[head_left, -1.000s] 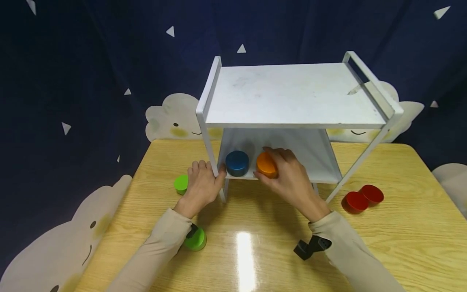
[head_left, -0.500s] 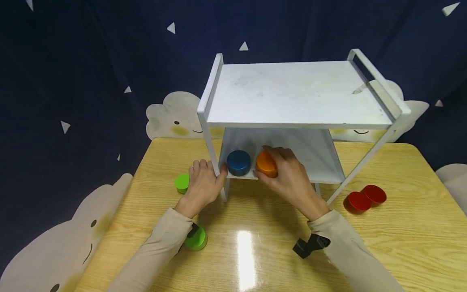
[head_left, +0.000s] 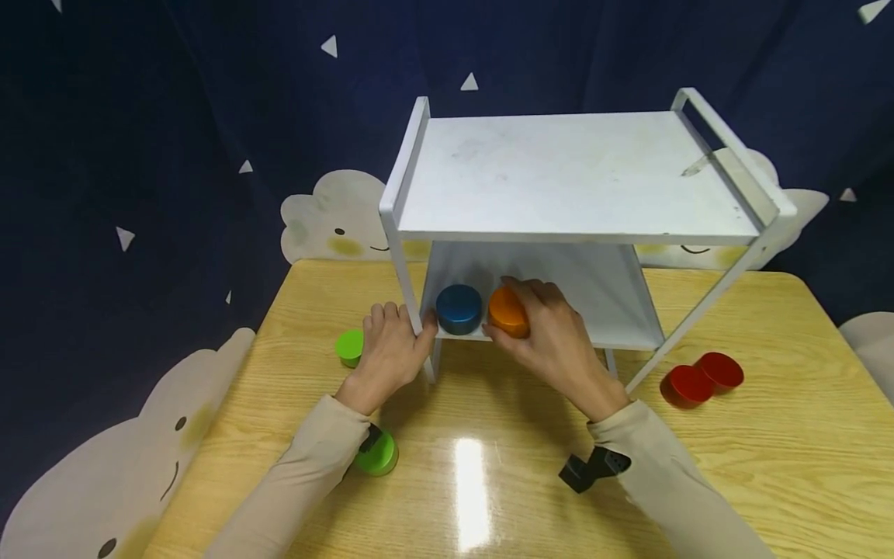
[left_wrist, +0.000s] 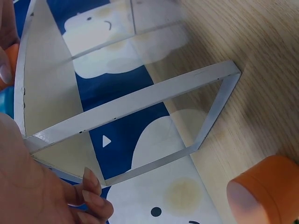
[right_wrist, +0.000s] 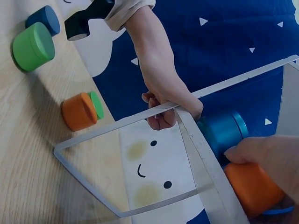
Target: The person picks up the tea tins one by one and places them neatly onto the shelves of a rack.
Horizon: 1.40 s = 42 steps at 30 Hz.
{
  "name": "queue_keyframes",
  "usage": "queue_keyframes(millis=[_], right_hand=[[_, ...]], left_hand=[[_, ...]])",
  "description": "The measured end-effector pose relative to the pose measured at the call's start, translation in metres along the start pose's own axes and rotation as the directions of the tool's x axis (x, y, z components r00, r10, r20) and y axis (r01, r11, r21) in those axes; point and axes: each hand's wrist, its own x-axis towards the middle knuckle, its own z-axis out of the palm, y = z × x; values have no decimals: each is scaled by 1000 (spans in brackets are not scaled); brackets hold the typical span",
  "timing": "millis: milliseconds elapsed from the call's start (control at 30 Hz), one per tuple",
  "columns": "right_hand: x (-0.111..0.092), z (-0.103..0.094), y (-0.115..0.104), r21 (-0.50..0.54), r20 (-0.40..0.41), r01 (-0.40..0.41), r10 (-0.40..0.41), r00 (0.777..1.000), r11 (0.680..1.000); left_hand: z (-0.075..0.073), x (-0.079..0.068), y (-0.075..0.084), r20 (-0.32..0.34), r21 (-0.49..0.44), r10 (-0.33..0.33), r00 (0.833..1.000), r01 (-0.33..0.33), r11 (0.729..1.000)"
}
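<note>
In the head view, my left hand (head_left: 391, 349) grips the front left post of a white two-tier rack (head_left: 580, 175), thumb against the lower shelf's corner. The right wrist view shows its fingers curled at the frame. My right hand (head_left: 552, 334) holds an orange cylinder (head_left: 507, 312) at the front edge of the lower shelf, thumb in front and fingers behind. Just left of it stands a metallic blue cylinder (head_left: 459, 309), with a small gap in the head view. The right wrist view shows the blue cylinder (right_wrist: 224, 133) beside the orange cylinder (right_wrist: 252, 189).
Two red cylinders (head_left: 687, 387) lie close together right of the rack. Left of it, a green cylinder (head_left: 349, 347) and another green cylinder (head_left: 378, 454) are partly covered by my left arm. A dark blue cloth (head_left: 209, 116) with clouds and triangles hangs behind the wooden table (head_left: 782, 466).
The orange cylinder, in my right hand, has slid slightly left, closer to the blue one. My left hand keeps its place on the rack. The head view has shifted a little.
</note>
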Motion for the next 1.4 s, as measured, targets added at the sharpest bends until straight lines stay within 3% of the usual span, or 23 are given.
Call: queue_keyframes(millis=[667,967,1400], right_hand=[[0,1,0,-18,26,-15,16,1000,1000],[0,2,1,-24,-3,13,-13,1000,1000],[-17,-11,11,-50,-43,-1,-1,999,999]], left_hand=[[1,0,0,-21,-6,25,999,-25,1000],[1,0,1,-12,-11,13,1000,-13,1000],[2,0,-1,-10,-26,20,1000,-20,999]])
